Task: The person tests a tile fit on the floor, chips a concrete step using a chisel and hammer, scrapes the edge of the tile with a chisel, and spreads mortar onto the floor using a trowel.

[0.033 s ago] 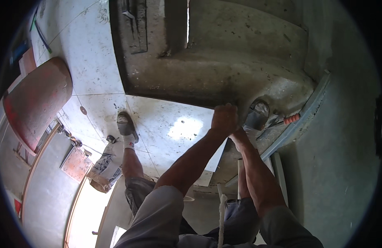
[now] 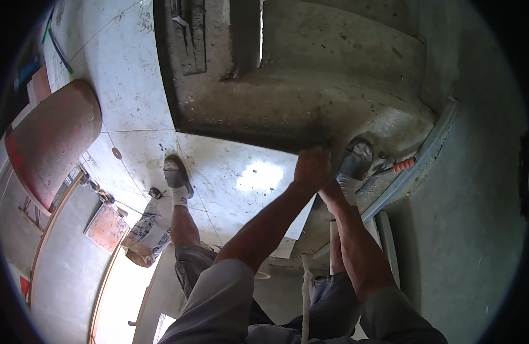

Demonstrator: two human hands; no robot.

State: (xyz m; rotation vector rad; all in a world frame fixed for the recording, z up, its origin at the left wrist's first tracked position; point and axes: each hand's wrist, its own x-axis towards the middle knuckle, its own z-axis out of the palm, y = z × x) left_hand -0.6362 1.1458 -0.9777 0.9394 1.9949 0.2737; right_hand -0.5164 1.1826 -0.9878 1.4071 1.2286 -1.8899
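Note:
My left hand (image 2: 312,169) is closed in a fist at the far right corner of a white floor tile (image 2: 218,169). Just behind it, against its near right side, is my right hand (image 2: 332,194), at the tile's right edge. The left hand covers the right one's fingers. Whatever lies inside the left fist is hidden, as is the tile's corner. The tile is speckled with dirt, and bright light reflects off its middle. Along its far edge runs a dark, lower strip of bare grey cement (image 2: 247,117).
My feet stand in dark sandals, one on tiles, one on cement. A tool with an orange handle (image 2: 404,165) lies right of my right foot, by a long grey rail (image 2: 410,157) along the wall. To the left are a reddish-brown curved panel (image 2: 58,140) and a torn bag (image 2: 147,235).

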